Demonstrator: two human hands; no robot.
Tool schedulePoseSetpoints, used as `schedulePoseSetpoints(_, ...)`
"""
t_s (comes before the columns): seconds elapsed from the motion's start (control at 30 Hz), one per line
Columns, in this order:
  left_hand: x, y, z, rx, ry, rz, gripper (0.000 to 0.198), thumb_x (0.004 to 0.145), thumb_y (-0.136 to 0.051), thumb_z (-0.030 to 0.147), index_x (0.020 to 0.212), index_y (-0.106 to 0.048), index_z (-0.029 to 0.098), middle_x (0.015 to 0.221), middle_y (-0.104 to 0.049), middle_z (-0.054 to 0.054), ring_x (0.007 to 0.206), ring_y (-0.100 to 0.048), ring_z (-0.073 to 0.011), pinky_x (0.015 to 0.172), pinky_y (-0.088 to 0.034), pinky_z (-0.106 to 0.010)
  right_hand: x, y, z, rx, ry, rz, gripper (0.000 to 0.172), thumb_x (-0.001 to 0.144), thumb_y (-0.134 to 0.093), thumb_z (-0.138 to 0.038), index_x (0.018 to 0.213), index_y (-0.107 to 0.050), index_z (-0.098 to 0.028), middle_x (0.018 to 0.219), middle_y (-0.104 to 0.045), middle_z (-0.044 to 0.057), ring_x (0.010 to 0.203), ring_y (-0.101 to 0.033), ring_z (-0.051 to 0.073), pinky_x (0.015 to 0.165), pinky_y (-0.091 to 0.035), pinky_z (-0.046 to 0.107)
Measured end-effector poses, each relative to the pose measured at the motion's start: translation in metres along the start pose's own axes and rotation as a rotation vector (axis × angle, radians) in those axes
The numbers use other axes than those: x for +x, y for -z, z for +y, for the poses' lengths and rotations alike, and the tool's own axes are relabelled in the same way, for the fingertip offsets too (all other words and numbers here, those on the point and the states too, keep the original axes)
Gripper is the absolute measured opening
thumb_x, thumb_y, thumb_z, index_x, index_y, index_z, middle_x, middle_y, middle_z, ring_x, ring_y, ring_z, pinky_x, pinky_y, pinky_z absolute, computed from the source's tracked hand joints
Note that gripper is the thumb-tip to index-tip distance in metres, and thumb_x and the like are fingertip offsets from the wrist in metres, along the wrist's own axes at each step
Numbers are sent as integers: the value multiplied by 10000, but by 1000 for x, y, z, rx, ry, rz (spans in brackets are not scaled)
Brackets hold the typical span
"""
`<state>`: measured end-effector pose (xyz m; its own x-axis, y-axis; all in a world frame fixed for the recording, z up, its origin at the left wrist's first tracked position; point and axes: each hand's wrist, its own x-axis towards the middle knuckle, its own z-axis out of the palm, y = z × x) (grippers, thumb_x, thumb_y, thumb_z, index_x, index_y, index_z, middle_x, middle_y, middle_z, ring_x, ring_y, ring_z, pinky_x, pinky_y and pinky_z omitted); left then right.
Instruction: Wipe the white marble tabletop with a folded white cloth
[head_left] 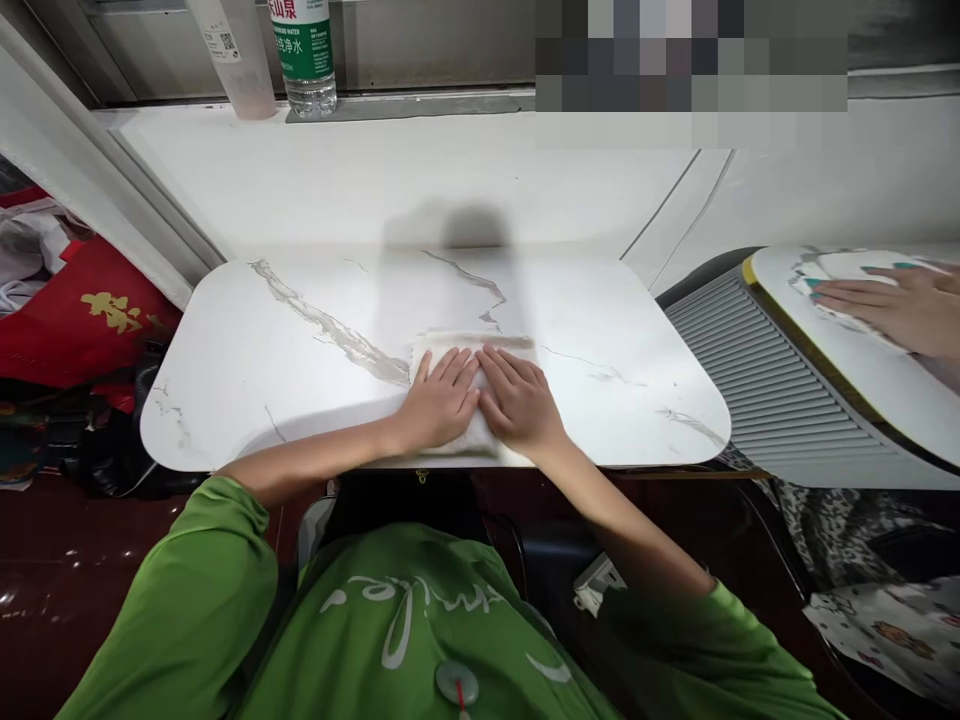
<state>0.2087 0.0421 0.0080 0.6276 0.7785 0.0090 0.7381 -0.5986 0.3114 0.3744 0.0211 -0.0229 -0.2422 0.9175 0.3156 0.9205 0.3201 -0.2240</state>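
Observation:
A folded white cloth (pixel 474 436) lies near the front edge of a white marble-patterned table (pixel 615 330). My left hand (pixel 441 400) rests flat on the cloth's left part, its fingers stretched forward. Beside it, my right hand (pixel 517 395) presses flat on the right part, fingers also extended. The two hands almost meet in the middle, and they cover much of the cloth. Neither hand is wrapped round anything.
A water bottle (pixel 306 60) and a translucent cup (pixel 238 60) stand on the ledge behind the table. At the right, another person's hand (pixel 885 300) lies on a white cloth on a second table (pixel 780 265). A red bag (pixel 90 310) sits at the left.

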Motion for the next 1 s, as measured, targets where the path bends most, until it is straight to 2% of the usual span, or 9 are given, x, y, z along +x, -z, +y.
schedulePoseSetpoints(0.1,29,1,-13,-37,88,32,508,1015,-259,255,1503,-357,152,1610,-327,-86,1506,-253,-198,1254,-144,-465,26,-7,6,3,-30,15,555,937,-324,-312,1419,-509,-110,1457,-531,155,1372,-459,299,1117,-357,499)
schedulePoseSetpoints(0.33,101,9,-60,-1,153,119,523,993,-286,228,1490,-396,111,1605,-335,-100,1504,-252,-222,1253,-145,-416,106,-31,26,-4,-82,-22,546,941,-311,-278,1430,-483,-106,1498,-485,150,1399,-407,292,1153,-275,503)
schedulePoseSetpoints(0.47,129,15,-84,1,179,150,530,990,-271,225,1491,-402,111,1602,-343,-91,1501,-259,-211,1253,-140,-401,148,-43,39,13,-93,-19,529,955,-296,-286,1426,-485,-138,1503,-482,135,1394,-407,295,1145,-276,520)
schedulePoseSetpoints(0.57,142,18,-96,-7,198,175,528,992,-256,229,1483,-417,123,1599,-352,-83,1498,-264,-203,1252,-143,-394,169,-49,43,8,-106,-29,525,961,-284,-279,1424,-487,-138,1503,-483,127,1391,-409,282,1150,-276,502)
schedulePoseSetpoints(0.67,146,19,-100,-14,215,203,523,990,-253,228,1475,-434,148,1595,-362,-75,1496,-270,-195,1250,-147,-396,177,-51,42,4,-113,-28,522,970,-265,-282,1425,-487,-155,1502,-486,110,1394,-406,269,1154,-275,493)
schedulePoseSetpoints(0.8,138,21,-96,4,212,194,517,983,-273,213,1471,-434,158,1596,-359,-74,1494,-277,-204,1246,-155,-424,170,-49,35,-4,-133,-20,527,956,-287,-267,1426,-483,-129,1510,-475,127,1406,-396,276,1160,-268,500)
schedulePoseSetpoints(0.9,120,22,-90,18,199,177,511,988,-275,204,1474,-426,155,1595,-362,-76,1490,-286,-209,1243,-164,-427,154,-45,23,4,-134,-13,531,946,-296,-262,1417,-492,-116,1502,-482,136,1402,-405,278,1159,-272,505)
schedulePoseSetpoints(1.0,88,20,-82,26,181,164,503,1000,-286,217,1480,-413,140,1598,-353,-93,1498,-270,-220,1243,-163,-432,130,-41,4,7,-124,-12,545,938,-303,-263,1418,-492,-88,1499,-484,146,1401,-409,283,1169,-262,492)
